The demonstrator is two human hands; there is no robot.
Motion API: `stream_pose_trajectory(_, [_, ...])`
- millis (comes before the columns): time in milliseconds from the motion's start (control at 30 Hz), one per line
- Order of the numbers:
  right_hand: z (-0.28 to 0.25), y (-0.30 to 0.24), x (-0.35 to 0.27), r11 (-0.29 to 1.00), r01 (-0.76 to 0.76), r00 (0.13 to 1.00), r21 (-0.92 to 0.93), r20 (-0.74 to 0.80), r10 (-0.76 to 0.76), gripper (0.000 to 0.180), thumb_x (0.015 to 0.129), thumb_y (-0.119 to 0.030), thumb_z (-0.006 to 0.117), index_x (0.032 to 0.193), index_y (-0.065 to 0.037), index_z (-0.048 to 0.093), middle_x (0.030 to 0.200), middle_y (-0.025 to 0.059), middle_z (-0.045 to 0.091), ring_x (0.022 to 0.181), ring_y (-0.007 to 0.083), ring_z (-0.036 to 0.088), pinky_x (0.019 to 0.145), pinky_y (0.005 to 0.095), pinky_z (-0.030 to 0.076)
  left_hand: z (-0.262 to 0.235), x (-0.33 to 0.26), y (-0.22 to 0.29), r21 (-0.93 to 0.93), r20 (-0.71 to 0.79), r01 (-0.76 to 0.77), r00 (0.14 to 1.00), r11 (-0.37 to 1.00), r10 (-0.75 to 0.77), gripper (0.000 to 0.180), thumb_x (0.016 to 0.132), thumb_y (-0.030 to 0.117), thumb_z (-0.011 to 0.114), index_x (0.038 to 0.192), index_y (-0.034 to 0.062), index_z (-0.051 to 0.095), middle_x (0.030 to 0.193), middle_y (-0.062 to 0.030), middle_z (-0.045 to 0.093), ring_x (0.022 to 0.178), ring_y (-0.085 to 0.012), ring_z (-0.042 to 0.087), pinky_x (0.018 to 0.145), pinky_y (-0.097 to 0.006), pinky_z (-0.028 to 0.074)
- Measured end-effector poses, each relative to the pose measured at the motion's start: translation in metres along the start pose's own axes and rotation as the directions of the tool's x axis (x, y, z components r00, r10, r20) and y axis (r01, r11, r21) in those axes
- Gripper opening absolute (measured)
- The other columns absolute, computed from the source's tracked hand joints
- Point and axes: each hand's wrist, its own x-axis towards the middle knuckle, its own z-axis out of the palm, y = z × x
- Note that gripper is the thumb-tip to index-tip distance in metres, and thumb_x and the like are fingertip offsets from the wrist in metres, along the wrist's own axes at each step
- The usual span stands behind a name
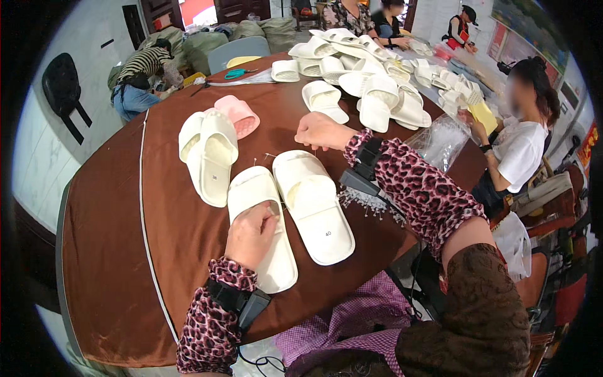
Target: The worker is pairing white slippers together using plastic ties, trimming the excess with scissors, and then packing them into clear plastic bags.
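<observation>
Left hand (251, 235) on slipper (260, 229), table edge (352, 295) near

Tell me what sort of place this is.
Probably a small slipper-making or packing workshop. A big pile of white slippers covers the far end of the brown-clothed table, several people sit working around it, and the left hand presses one white slipper of a pair.
</observation>
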Motion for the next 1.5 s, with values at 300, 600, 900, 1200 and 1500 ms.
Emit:
stream_pose_trajectory(300, [-0.025,-0.018,0.004,0.788,0.019,0.972,-0.615,0.197,0.131,0.050,0.080,-0.041,0.059,0.064,0.006,0.062,0.057,0.0146,0.061,0.053,0.0251,0.062,0.053,0.0365,0.049,-0.002,0.003,0.003,0.013,-0.005,-0.006,1.000,1.000,0.006,0.007,0.080,0.008,0.060,0.081,0.0006,0.059,0.095,-0.0169,0.066,0.086,-0.0367,0.061,0.076,-0.042,0.049])
stream_pose_trajectory(600, [-0.004,0.015,0.006,0.953,-0.095,0.943,-0.288,0.281,0.179,0.034,0.069,-0.030,0.063,0.060,0.003,0.062,0.054,0.0089,0.059,0.040,0.0186,0.052,0.038,0.0309,0.041,-0.004,0.004,0.010,-0.001,0.005,-0.026,1.000,1.000,0.026,0.009,0.080,0.005,0.061,0.084,-0.0026,0.060,0.086,-0.0197,0.065,0.082,-0.0358,0.062,0.073,-0.041,0.049])
stream_pose_trajectory(900, [0.040,-0.022,0.044,0.836,0.538,0.821,-0.106,0.293,-0.491,0.021,0.069,-0.021,0.064,0.080,-0.005,0.071,0.072,0.0105,0.067,0.066,0.0211,0.063,0.062,0.0350,0.048,0.001,0.003,-0.003,0.041,0.003,-0.078,0.997,0.996,0.078,0.008,0.080,0.004,0.060,0.079,-0.0038,0.058,0.097,-0.0210,0.066,0.082,-0.0345,0.064,0.073,-0.038,0.050])
stream_pose_trajectory(1200, [0.079,-0.034,0.052,0.830,0.528,0.737,-0.177,0.582,-0.345,0.020,0.075,-0.021,0.063,0.083,-0.004,0.070,0.069,0.0083,0.066,0.064,0.0165,0.063,0.057,0.0322,0.049,0.000,0.005,-0.012,-0.002,-0.004,-0.046,0.999,0.999,0.046,0.008,0.080,0.004,0.060,0.082,-0.0035,0.061,0.095,-0.0199,0.067,0.085,-0.0331,0.065,0.075,-0.035,0.050])
stream_pose_trajectory(1500, [0.033,-0.041,0.012,0.831,0.412,0.911,-0.374,0.159,-0.380,0.013,0.077,-0.007,0.055,0.078,0.003,0.064,0.078,0.0207,0.064,0.074,0.0363,0.063,0.067,0.0441,0.048,-0.011,0.004,-0.006,-0.065,0.024,0.020,1.000,0.998,-0.018,0.020,0.084,0.003,0.056,0.102,-0.0046,0.062,0.093,-0.0191,0.066,0.084,-0.0287,0.065,0.077,-0.034,0.050])
